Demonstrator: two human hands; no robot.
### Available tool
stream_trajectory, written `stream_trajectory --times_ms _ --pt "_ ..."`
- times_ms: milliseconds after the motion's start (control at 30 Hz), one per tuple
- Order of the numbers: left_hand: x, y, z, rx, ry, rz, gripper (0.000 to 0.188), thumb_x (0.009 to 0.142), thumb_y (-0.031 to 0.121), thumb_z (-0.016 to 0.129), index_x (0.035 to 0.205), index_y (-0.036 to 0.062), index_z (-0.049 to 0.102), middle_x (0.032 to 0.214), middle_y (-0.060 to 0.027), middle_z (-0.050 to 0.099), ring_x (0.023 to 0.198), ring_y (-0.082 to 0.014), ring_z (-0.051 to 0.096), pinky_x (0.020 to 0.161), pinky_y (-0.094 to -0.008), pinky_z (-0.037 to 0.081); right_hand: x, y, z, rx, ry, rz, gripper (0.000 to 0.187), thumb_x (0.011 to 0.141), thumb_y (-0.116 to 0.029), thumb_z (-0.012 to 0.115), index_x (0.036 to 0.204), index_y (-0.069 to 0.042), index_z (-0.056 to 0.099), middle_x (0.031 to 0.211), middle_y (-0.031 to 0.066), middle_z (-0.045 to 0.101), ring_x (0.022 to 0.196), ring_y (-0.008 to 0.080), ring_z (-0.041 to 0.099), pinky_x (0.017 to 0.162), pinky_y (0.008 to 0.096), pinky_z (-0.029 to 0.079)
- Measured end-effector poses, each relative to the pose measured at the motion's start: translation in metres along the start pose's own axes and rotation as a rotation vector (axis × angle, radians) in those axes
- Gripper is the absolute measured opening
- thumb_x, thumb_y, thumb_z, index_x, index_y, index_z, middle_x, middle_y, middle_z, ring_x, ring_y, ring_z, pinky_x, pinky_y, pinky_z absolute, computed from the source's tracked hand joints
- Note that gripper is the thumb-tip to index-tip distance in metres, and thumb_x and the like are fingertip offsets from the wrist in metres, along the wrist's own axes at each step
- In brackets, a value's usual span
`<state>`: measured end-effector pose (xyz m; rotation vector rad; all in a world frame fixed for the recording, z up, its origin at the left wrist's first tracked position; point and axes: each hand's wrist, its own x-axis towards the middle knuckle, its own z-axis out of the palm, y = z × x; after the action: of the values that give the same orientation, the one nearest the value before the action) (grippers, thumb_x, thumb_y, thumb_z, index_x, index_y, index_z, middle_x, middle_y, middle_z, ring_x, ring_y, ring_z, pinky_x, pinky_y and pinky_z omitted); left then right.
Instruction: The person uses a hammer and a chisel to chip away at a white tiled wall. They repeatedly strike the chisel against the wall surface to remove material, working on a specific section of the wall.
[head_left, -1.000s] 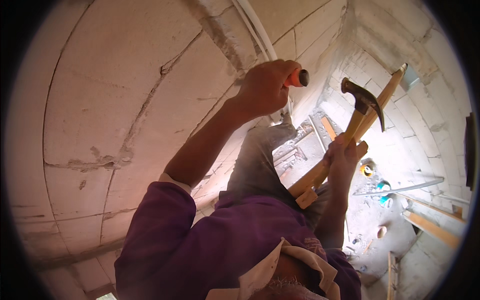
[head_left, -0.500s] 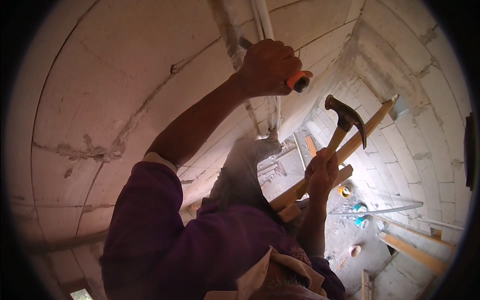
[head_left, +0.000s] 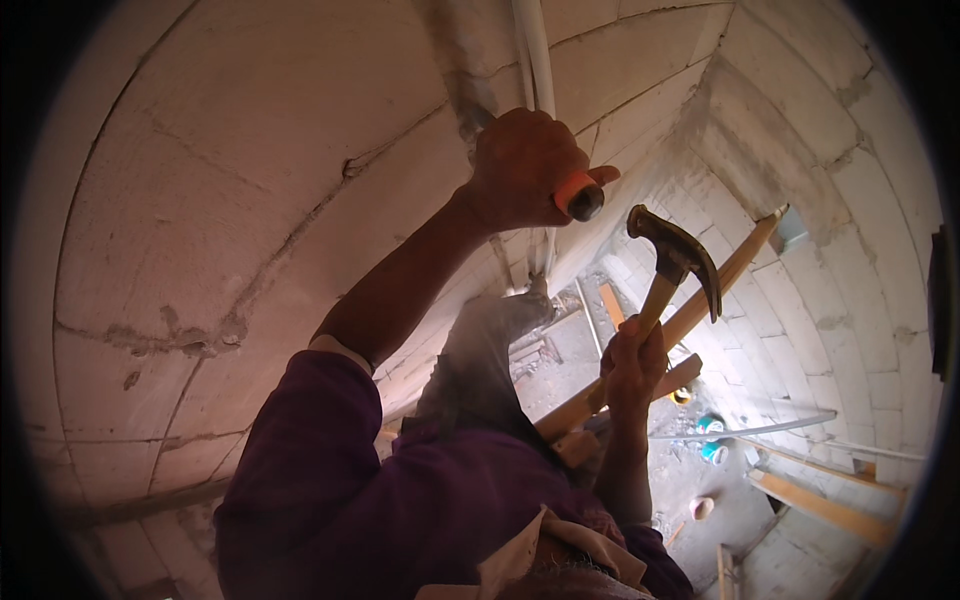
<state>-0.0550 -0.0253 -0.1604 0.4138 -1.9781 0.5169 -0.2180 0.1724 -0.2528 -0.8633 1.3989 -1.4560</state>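
Observation:
My left hand is raised at the pale block wall, its fingers wrapped around a chisel with an orange grip. The butt of the chisel points toward the right, and a dark bit of its shank shows past the knuckles, by a rough groove cut in the wall. Lower and to the right, my right hand grips the wooden handle of a claw hammer. The dark hammer head stands above that fist, a gap away from the chisel butt.
White pipes run up the wall beside the groove. A long timber slants behind the hammer. Below on the littered floor are teal cans, a grey hose and another plank. A second block wall rises at the right.
The chisel and my left hand sit slightly lower in the picture. The hammer has shifted a little left and down. Both grips are kept, and the view has shifted slightly.

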Motion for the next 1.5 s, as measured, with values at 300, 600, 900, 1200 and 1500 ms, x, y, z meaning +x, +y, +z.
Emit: stream_trajectory --times_ms 300,600,900,1200,1500 --pt "0.003 -0.007 -0.003 -0.163 0.107 0.005 0.033 0.068 0.027 0.086 0.064 0.0145 0.055 0.060 -0.0015 0.055 0.052 -0.0196 0.054 0.049 -0.0310 0.042 0.000 -0.003 0.013 0.038 -0.037 -0.048 0.031 0.099 -0.032 0.049 0.087 -0.004 0.048 0.058 -0.0034 0.044 0.046 0.0038 0.041 0.041 0.0210 0.033" --pt "0.007 -0.009 -0.001 -0.185 0.263 -0.085 0.033 0.065 0.023 0.086 0.063 0.0145 0.055 0.059 -0.0025 0.056 0.051 -0.0199 0.054 0.048 -0.0310 0.041 -0.002 -0.015 0.027 -0.180 0.064 -0.500 0.030 0.100 -0.029 0.046 0.083 -0.004 0.047 0.059 0.0003 0.044 0.045 0.0068 0.040 0.039 0.0221 0.030" --pt "0.012 -0.006 -0.004 -0.152 0.228 -0.184 0.033 0.064 0.023 0.085 0.057 0.0150 0.054 0.056 -0.0024 0.055 0.049 -0.0214 0.051 0.047 -0.0329 0.041 -0.006 -0.043 0.029 -0.329 0.078 -0.518 0.033 0.099 -0.029 0.046 0.077 -0.004 0.046 0.065 0.0070 0.048 0.051 0.0168 0.048 0.047 0.0281 0.036" --pt "0.010 -0.006 -0.003 -0.161 0.167 -0.186 0.030 0.066 0.025 0.083 0.062 0.0147 0.054 0.056 -0.0036 0.052 0.049 -0.0222 0.052 0.048 -0.0344 0.042 0.006 -0.016 0.012 -0.325 0.036 -0.729 0.023 0.100 -0.026 0.048 0.089 -0.006 0.049 0.070 0.0067 0.050 0.052 0.0132 0.046 0.047 0.0255 0.037" --pt "0.013 -0.010 -0.001 -0.025 0.082 -0.143 0.027 0.068 0.025 0.079 0.062 0.0140 0.056 0.056 -0.0034 0.052 0.048 -0.0215 0.051 0.047 -0.0345 0.041 0.003 -0.030 0.029 0.404 -0.037 -0.741 0.020 0.100 -0.019 0.044 0.084 -0.007 0.047 0.065 0.0053 0.046 0.048 0.0124 0.043 0.044 0.0246 0.037"
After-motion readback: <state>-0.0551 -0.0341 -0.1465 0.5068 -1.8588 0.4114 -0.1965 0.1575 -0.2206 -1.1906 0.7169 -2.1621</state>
